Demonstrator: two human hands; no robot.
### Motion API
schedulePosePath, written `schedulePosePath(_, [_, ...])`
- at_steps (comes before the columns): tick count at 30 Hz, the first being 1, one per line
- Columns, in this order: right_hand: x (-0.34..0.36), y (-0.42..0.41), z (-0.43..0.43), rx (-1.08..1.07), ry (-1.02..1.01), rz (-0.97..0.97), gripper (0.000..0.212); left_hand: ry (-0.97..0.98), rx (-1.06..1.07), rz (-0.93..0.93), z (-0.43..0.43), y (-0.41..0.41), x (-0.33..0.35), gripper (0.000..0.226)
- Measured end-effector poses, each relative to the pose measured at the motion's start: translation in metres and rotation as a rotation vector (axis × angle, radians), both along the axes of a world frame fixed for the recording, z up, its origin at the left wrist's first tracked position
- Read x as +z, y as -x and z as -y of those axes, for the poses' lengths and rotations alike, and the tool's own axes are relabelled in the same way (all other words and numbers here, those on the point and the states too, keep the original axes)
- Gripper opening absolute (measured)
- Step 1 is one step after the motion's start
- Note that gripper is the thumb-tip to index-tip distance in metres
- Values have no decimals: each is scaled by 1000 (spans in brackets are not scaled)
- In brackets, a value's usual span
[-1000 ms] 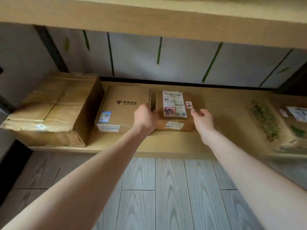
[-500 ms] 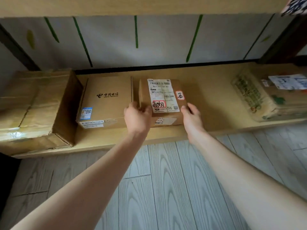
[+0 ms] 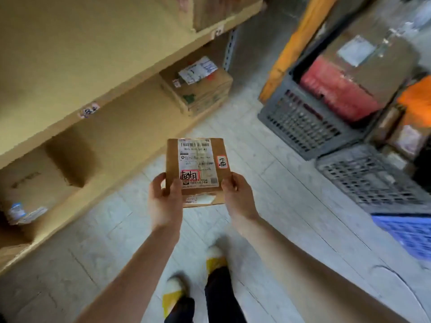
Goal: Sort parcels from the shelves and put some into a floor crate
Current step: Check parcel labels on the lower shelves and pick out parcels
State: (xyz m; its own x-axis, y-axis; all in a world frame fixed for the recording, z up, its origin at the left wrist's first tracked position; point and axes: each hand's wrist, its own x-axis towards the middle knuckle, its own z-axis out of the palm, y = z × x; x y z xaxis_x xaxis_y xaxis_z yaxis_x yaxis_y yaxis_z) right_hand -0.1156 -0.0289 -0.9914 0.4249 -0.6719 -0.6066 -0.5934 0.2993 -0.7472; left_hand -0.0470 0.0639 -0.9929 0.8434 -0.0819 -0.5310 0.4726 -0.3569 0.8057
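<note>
Cardboard parcel, white label up, held in the air over the floor, between the shelves on the left and the crates on the right. Left grip curled round its near left corner, thumb on top. Right grip pinches the near right corner. Grey crate holds a red packet. Second grey crate just beside it, nearer. Blue crate at right edge. Labelled box on lower shelf.
</note>
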Motion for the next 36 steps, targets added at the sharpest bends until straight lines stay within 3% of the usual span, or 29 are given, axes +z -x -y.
schedulePosePath(5, [81,105,76,-268,-4,15,9,5,-293,-10,94,78,79,30])
schedulePosePath(8, [111,173,128,-415,33,10,24,39,-472,-1,161,134,112,29])
schedulePosePath(12, [129,277,203,-607,53,34,17,31,-672,11,253,230,140,34])
schedulePosePath(18, [131,441,299,-727,45,26,9,-49,-819,-57,367,382,154,44])
schedulePosePath(28, [88,608,432,-850,-83,-45,28,-161,-1277,-130,512,531,101,45])
schedulePosePath(36, [-13,666,526,-856,-232,-170,24,-383,-1431,-114,620,587,-5,36])
